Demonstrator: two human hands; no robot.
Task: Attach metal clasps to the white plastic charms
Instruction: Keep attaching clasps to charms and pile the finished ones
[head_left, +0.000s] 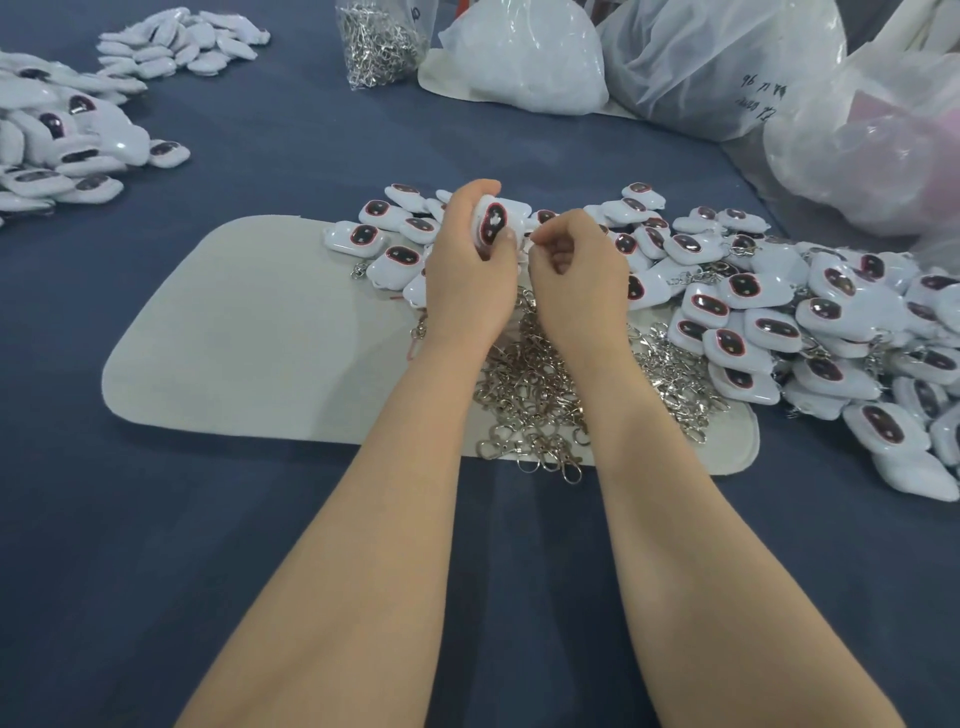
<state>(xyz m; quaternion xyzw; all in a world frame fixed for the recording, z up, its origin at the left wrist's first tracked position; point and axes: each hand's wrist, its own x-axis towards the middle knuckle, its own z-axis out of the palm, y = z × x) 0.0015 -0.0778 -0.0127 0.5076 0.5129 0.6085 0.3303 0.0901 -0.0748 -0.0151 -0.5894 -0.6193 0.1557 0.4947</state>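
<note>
The left hand (467, 270) is gripping a charm (493, 222) near the clasp pile (540, 395), the right hand (576, 270) is pinching at its edge, on what I cannot tell, so any slip is risking a lost clasp

One blue worktop (311, 130) carries one pale grey mat (260, 338). Two hands are in view. The left hand (467, 275) grips a single white charm (493, 221); whether the right hand (576, 270) pinches anything cannot be told. The other charms lie in three heaps, each too many to count exactly:
- a large heap (779, 322) of dozens, from centre to right
- a second heap (62, 145) at the left edge
- a smaller third heap (176, 44) at the far left

Metal clasps show in two lots: one loose pile (530, 395) of dozens on the mat, and one clear bag (379, 41) full of them. At least three bulky plastic bags (722, 67) sit at the far right.
</note>
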